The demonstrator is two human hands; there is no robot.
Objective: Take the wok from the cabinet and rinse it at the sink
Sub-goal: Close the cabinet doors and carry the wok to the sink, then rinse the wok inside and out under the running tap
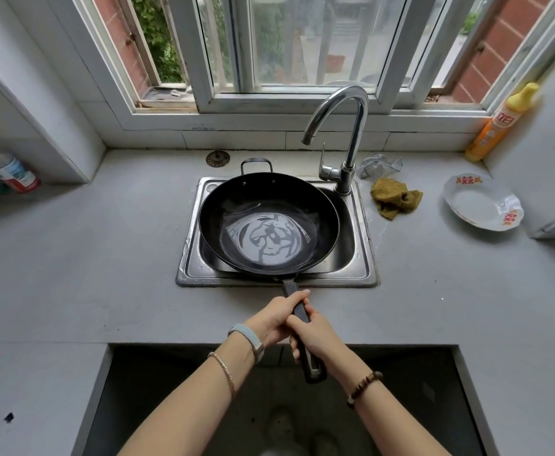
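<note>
left hand [271,319] + right hand [317,337]: both curled round wok [236,205] handle | water pooled inside | risk: abrupt tilt slops it past sink [366,258] rim

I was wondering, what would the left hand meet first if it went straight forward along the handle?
Probably the wok's bowl, where the handle joins it over the sink's front rim. The left hand grips just short of it; depth is unclear.
</note>
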